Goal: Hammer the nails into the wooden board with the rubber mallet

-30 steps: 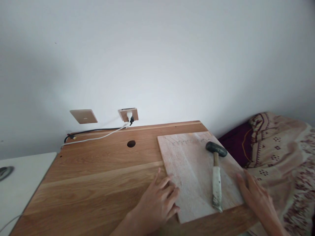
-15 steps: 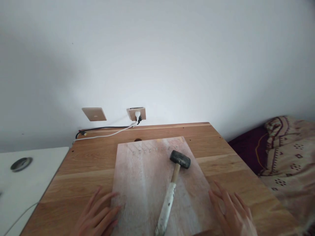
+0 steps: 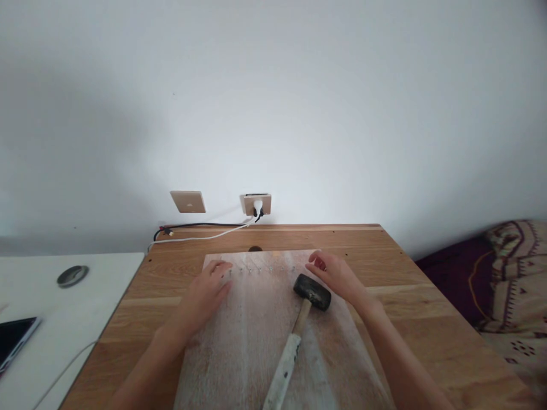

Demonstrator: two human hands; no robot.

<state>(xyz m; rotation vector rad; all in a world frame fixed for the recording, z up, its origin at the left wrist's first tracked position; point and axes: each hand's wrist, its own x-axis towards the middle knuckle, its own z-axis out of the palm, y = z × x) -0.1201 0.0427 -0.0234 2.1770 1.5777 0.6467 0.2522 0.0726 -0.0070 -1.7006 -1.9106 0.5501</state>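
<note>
A worn wooden board (image 3: 256,324) lies on the wooden table, with a row of small nails (image 3: 259,270) standing along its far edge. My left hand (image 3: 211,282) is at the left end of the row, thumb and forefinger apart beside the outermost nail. At the right end is my right hand (image 3: 331,270), its fingers bent and a gap between thumb and forefinger; nothing shows in them. A rubber mallet (image 3: 314,292) with a black head and a white-coated handle rests on the board between my arms, untouched. Its handle end runs out of the picture.
The wooden table (image 3: 410,307) meets a white wall with a wall socket (image 3: 257,205) and plugged-in cables (image 3: 205,236). A white surface (image 3: 106,279) on the left bears a round dark object (image 3: 73,276) and part of a dark-screened device (image 3: 17,339). Patterned fabric (image 3: 513,285) lies at right.
Both hands have moved forward from the near sides of the board to opposite ends of the nail row. The mallet still lies on the board. The view has shifted left.
</note>
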